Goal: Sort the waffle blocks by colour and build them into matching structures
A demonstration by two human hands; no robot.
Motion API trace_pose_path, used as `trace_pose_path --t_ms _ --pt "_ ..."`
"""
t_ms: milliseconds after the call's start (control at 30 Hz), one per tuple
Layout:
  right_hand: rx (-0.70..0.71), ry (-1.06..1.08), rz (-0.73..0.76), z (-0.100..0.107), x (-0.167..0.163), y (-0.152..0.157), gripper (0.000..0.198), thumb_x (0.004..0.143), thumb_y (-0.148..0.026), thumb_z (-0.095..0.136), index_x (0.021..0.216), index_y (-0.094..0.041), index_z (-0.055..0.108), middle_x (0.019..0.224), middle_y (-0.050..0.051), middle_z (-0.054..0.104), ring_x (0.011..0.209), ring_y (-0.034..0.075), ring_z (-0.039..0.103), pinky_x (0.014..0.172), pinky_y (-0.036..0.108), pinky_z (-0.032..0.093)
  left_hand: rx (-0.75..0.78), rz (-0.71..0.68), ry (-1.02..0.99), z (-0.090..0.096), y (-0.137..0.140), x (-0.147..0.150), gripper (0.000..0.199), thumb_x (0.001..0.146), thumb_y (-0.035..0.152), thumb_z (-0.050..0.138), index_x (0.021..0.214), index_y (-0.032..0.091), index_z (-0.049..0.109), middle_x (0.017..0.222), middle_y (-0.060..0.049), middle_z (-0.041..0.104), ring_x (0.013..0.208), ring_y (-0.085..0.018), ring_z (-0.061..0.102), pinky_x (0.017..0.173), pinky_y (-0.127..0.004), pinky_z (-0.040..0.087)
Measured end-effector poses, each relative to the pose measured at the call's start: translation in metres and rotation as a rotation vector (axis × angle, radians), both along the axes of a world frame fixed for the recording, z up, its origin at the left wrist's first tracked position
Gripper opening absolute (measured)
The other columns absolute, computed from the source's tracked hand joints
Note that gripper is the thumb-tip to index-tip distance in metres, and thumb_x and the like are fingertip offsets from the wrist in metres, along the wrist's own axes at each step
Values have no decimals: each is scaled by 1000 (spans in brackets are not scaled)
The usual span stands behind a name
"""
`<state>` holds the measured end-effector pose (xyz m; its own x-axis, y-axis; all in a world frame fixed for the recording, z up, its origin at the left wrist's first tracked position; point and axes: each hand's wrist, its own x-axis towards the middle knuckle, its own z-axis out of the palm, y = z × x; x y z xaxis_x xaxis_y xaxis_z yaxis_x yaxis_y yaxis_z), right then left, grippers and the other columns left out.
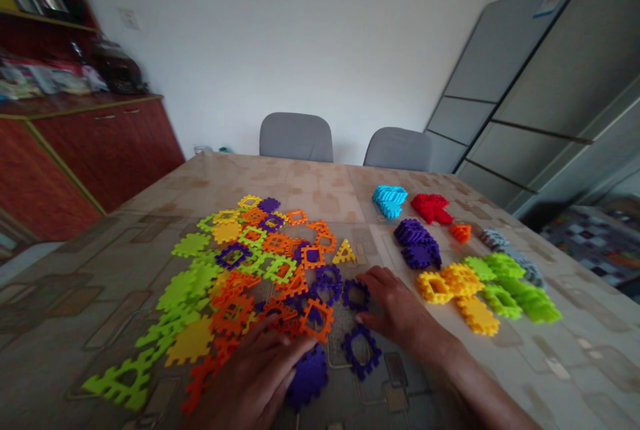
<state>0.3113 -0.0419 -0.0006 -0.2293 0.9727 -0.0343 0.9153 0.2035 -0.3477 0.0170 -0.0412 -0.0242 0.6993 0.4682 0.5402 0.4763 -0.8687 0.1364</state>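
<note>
My right hand has its thumb and fingers at the right side of a purple square frame piece, seemingly gripping its edges. Just below lies a purple ring-shaped piece with a toothed rim. My left hand is spread, palm down, over the near part of a loose pile of toothed plastic building pieces. Its fingertips are close to an orange square frame and a solid purple piece. What lies under the left palm is hidden. Orange pieces and lime-green pieces spread to the left.
Sorted stacks stand on the right: light blue, red, purple, orange, yellow, green and grey. A yellow triangle lies beyond the hands. Two grey chairs stand behind the patterned table.
</note>
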Motion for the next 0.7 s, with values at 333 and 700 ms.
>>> trace_pose_path --t_ms 333,700 --pt "7 75 11 -7 -1 5 40 83 -29 73 119 -13 62 118 15 60 109 29 57 97 44 46 185 -101 120 7 4 -1 32 106 30 37 119 25 66 114 5 73 106 -14 64 104 -20 46" --pt "-8 213 150 11 20 0 40 73 -22 77 111 -16 63 110 9 61 102 25 58 90 38 49 280 -168 101 -1 3 4 41 109 43 33 120 23 67 104 4 75 103 -12 63 125 -29 -2"
